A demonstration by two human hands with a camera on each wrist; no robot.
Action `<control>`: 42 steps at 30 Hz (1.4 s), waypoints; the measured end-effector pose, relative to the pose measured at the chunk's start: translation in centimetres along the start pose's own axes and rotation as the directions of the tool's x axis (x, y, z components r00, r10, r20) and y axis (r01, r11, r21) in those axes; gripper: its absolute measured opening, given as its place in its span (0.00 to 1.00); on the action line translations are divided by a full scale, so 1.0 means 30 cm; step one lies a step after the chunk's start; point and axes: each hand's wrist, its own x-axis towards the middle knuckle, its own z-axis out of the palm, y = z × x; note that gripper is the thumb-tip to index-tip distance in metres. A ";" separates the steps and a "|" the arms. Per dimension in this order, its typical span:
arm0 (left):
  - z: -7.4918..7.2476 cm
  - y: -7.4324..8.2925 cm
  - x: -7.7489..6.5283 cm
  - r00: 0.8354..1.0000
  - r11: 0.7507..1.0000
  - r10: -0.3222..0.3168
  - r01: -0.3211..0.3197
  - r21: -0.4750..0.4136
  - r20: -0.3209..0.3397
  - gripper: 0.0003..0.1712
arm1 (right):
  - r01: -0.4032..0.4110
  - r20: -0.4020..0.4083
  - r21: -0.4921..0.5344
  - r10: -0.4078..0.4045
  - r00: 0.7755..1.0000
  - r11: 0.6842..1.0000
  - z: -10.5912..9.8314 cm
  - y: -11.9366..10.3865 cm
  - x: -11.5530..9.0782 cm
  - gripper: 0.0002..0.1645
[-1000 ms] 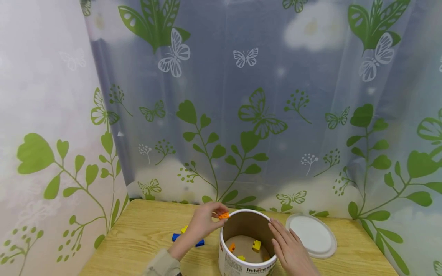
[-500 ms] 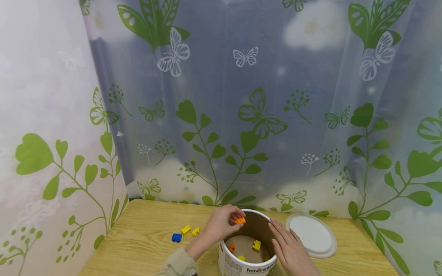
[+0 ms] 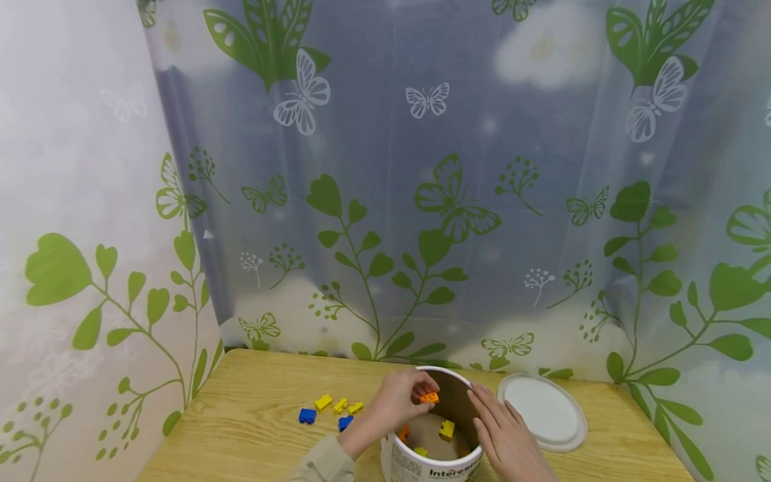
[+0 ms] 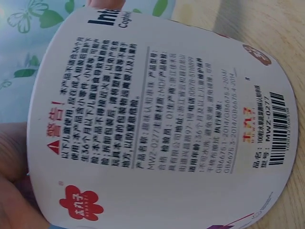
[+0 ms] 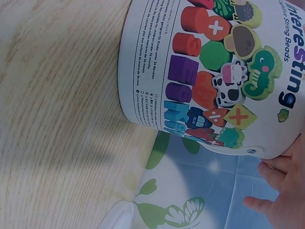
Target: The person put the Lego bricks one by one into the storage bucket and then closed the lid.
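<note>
My left hand [image 3: 394,404] pinches a small orange toy brick [image 3: 430,397] between thumb and fingers, just inside the mouth of a white round tub [image 3: 405,463]. Straight fingers of my right hand [image 3: 506,432] rest on the tub's right rim. Inside at the bottom lie a yellow brick [image 3: 446,430], a second yellow piece [image 3: 421,452] and an orange brick [image 3: 404,434], partly hidden. In the left wrist view, the tub's printed wall [image 4: 190,181] covers most of my left hand [image 4: 12,186]. The right wrist view has my right hand [image 5: 286,191] at the rim.
Left of the tub, blue bricks [image 3: 307,416] and several yellow bricks [image 3: 323,402] lie on the wooden table [image 3: 241,415]. A white round lid [image 3: 542,410] lies to the right. Patterned curtain [image 3: 361,201] hangs behind the table.
My left hand has moved right and slightly down, carrying the orange brick from the left rim into the tub's mouth. Bricks behind that hand have come into view. My right hand has stayed put.
</note>
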 end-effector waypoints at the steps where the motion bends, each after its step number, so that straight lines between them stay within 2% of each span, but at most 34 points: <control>1: 0.001 0.001 -0.002 1.000 1.000 0.005 -0.005 0.008 0.002 0.09 | -0.001 0.001 0.000 0.001 1.000 1.000 -0.001 -0.001 0.000 0.27; 11: 0.009 -0.002 -0.004 1.000 0.997 0.025 -0.024 0.071 -0.014 0.10 | 0.010 -0.013 0.007 -0.010 1.000 1.000 -0.006 -0.004 0.001 0.27; 17: -0.006 -0.007 -0.006 0.997 1.000 0.027 -0.026 0.004 -0.071 0.08 | -0.004 0.005 0.017 0.004 1.000 1.000 -0.006 -0.007 0.001 0.27; 24: -0.060 -0.011 -0.020 0.988 0.998 0.047 -0.051 -0.024 -0.149 0.10 | 0.011 -0.014 0.003 -0.011 1.000 1.000 -0.004 -0.002 -0.001 0.27; 28: -0.092 -0.025 -0.033 0.983 0.999 0.017 -0.025 -0.044 -0.183 0.11 | 0.033 -0.035 0.000 -0.033 0.999 0.999 -0.004 0.000 -0.003 0.27; 34: -0.150 -0.060 -0.062 0.966 1.000 0.011 -0.012 -0.005 -0.258 0.13 | 0.035 -0.037 -0.004 -0.035 0.999 0.999 -0.003 0.000 -0.003 0.27; 38: -0.191 -0.093 -0.092 0.955 1.000 -0.010 0.016 0.016 -0.296 0.14 | 0.024 -0.024 0.006 -0.024 0.999 1.000 -0.003 -0.001 0.000 0.27; 42: -0.224 -0.132 -0.125 0.945 0.996 -0.071 0.082 0.020 -0.321 0.14 | 0.012 -0.008 0.014 -0.012 1.000 1.000 -0.005 -0.002 0.001 0.28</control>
